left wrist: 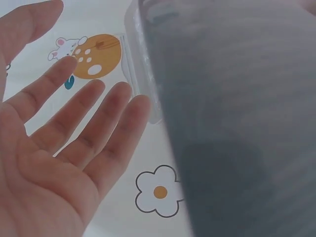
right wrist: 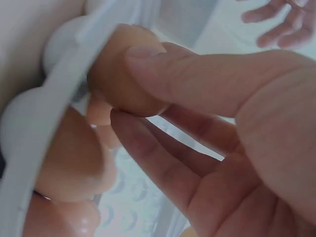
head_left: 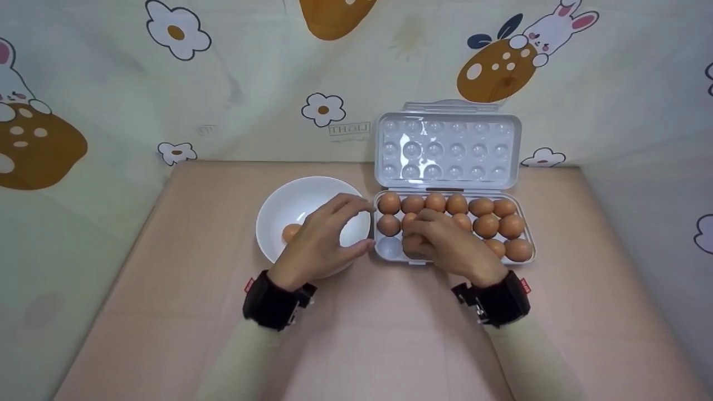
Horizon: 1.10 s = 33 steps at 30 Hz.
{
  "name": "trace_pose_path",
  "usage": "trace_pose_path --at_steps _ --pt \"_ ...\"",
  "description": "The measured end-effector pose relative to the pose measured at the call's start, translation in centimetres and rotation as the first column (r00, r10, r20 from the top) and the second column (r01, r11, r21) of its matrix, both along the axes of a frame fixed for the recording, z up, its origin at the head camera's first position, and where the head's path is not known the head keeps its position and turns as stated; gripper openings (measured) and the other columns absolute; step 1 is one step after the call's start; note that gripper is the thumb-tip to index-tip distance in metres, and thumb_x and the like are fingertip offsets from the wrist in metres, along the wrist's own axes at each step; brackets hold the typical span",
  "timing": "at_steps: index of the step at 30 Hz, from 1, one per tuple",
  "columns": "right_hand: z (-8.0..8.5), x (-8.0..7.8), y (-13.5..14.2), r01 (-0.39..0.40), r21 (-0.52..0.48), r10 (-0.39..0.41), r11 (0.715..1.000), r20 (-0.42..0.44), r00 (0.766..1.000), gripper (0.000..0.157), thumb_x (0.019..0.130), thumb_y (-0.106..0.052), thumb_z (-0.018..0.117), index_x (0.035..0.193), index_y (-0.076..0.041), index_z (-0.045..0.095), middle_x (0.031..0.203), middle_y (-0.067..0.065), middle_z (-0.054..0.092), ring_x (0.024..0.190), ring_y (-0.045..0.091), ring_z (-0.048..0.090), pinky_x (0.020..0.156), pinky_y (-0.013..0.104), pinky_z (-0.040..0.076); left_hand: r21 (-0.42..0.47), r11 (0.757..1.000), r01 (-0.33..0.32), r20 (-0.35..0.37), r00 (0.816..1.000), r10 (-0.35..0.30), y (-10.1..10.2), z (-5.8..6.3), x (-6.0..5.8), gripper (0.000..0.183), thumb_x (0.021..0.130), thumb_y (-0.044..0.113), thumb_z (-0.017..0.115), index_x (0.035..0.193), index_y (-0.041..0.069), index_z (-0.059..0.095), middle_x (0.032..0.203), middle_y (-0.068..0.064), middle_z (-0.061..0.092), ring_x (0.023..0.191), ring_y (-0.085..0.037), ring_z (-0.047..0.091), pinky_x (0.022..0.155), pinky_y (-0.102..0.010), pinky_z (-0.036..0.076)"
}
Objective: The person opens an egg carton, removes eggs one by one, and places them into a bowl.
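Observation:
Beside the bowl's right rim, my left hand (head_left: 320, 239) hangs over the white bowl (head_left: 269, 214), fingers relaxed and apart, holding nothing. One brown egg (head_left: 290, 233) lies in that bowl, partly covered by the hand. At the carton's front row, my right hand (head_left: 448, 242) pinches a brown egg (right wrist: 116, 69) between thumb and fingers. The egg carton (head_left: 389, 249) is white plastic and holds several rows of brown eggs. Its front left hollow has no egg in it. The right hand hides some eggs in the head view.
The carton's clear lid (head_left: 448, 150) stands raised at the back. A pinkish cloth (head_left: 384, 334) covers the table. Behind it hangs a printed curtain (head_left: 250, 100) with rabbits and flowers. In the left wrist view a blurred grey surface (left wrist: 237, 123) fills the right side.

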State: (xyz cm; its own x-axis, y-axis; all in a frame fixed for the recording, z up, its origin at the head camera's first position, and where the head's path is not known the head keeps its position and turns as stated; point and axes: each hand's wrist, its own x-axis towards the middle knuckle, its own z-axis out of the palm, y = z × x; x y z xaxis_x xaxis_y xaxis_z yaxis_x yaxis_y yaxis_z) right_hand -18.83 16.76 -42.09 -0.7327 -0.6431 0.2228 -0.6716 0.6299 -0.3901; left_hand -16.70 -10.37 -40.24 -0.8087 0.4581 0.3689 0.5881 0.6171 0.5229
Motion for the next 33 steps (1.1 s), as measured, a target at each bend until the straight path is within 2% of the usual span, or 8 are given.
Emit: trace_pose_path --at_steps 4,6,11,14,19,26,30,33 --pt "1.0 0.2 0.4 0.037 -0.104 -0.039 0.994 -0.020 0.999 0.021 0.090 0.003 0.080 0.102 -0.014 0.078 0.097 -0.003 0.069 0.097 0.015 0.059 0.082 0.033 0.052 0.059 0.998 0.020 -0.008 1.000 -0.020 0.1 0.0 -0.1 0.054 0.091 0.023 0.085 0.140 0.018 0.063 0.137 0.003 0.061 0.120 -0.017 0.062 0.097 -0.029 0.055" --pt "1.4 0.3 0.5 0.056 -0.150 -0.061 0.987 -0.030 0.998 0.026 0.090 -0.003 0.084 0.113 -0.014 0.078 0.105 -0.003 0.071 0.102 0.015 0.060 0.087 0.035 0.054 0.083 0.996 0.021 -0.014 1.000 -0.020 0.1 -0.1 -0.2 0.055 0.091 0.021 0.086 0.140 0.017 0.062 0.137 0.003 0.061 0.118 -0.018 0.062 0.095 -0.028 0.056" --pt "2.2 0.4 0.1 0.071 -0.274 -0.075 0.959 -0.004 0.997 0.032 0.090 -0.011 0.085 0.121 -0.016 0.077 0.115 -0.006 0.074 0.105 0.012 0.065 0.089 0.036 0.060 0.115 0.993 0.002 -0.035 0.999 0.003 0.3 -0.1 -0.1 0.059 0.089 0.019 0.088 0.141 0.018 0.060 0.135 0.001 0.060 0.118 -0.016 0.062 0.094 -0.023 0.056" --pt "2.6 0.8 -0.2 0.087 -0.376 -0.065 0.922 0.073 0.995 0.034 0.092 -0.008 0.083 0.125 -0.014 0.075 0.120 -0.004 0.073 0.108 0.014 0.068 0.090 0.034 0.062 0.143 0.990 0.000 -0.042 0.999 0.006 0.5 -0.1 -0.1 0.061 0.088 0.018 0.089 0.141 0.017 0.060 0.136 0.000 0.060 0.120 -0.015 0.062 0.095 -0.021 0.056" --pt "3.1 1.6 -0.8 0.123 -0.527 -0.016 0.841 0.203 0.979 0.037 0.094 -0.006 0.080 0.130 -0.006 0.071 0.124 0.002 0.071 0.111 0.020 0.071 0.091 0.029 0.061 0.198 0.980 0.012 -0.067 0.998 0.001 0.8 0.0 0.0 0.061 0.087 0.016 0.089 0.140 0.012 0.060 0.135 -0.001 0.061 0.121 -0.015 0.063 0.096 -0.023 0.057" --pt "3.5 2.2 -1.5 0.107 -0.639 0.063 0.762 0.237 0.969 0.038 0.094 -0.001 0.078 0.131 -0.002 0.069 0.130 0.006 0.069 0.116 0.021 0.070 0.094 0.034 0.060 0.253 0.966 0.052 -0.109 0.994 -0.024 1.0 0.0 0.1 0.059 0.087 0.013 0.089 0.138 0.009 0.060 0.132 -0.004 0.061 0.119 -0.017 0.066 0.094 -0.024 0.058" --pt "3.3 2.4 -1.9 0.105 -0.655 0.083 0.749 0.249 0.965 0.039 0.094 -0.002 0.078 0.131 0.000 0.066 0.133 0.009 0.068 0.118 0.023 0.069 0.093 0.035 0.061 0.268 0.960 0.083 -0.123 0.991 -0.051 1.2 0.0 0.2 0.057 0.087 0.011 0.089 0.136 0.010 0.060 0.132 -0.004 0.062 0.120 -0.012 0.065 0.093 -0.022 0.058" --pt "3.2 2.6 -2.2 0.114 -0.645 0.071 0.755 0.253 0.965 0.040 0.094 -0.004 0.079 0.131 0.000 0.065 0.134 0.010 0.066 0.118 0.023 0.069 0.093 0.035 0.062 0.276 0.955 0.105 -0.129 0.989 -0.072 1.3 0.0 0.2 0.053 0.087 0.009 0.088 0.133 0.009 0.062 0.130 -0.004 0.062 0.121 -0.009 0.064 0.092 -0.020 0.058"
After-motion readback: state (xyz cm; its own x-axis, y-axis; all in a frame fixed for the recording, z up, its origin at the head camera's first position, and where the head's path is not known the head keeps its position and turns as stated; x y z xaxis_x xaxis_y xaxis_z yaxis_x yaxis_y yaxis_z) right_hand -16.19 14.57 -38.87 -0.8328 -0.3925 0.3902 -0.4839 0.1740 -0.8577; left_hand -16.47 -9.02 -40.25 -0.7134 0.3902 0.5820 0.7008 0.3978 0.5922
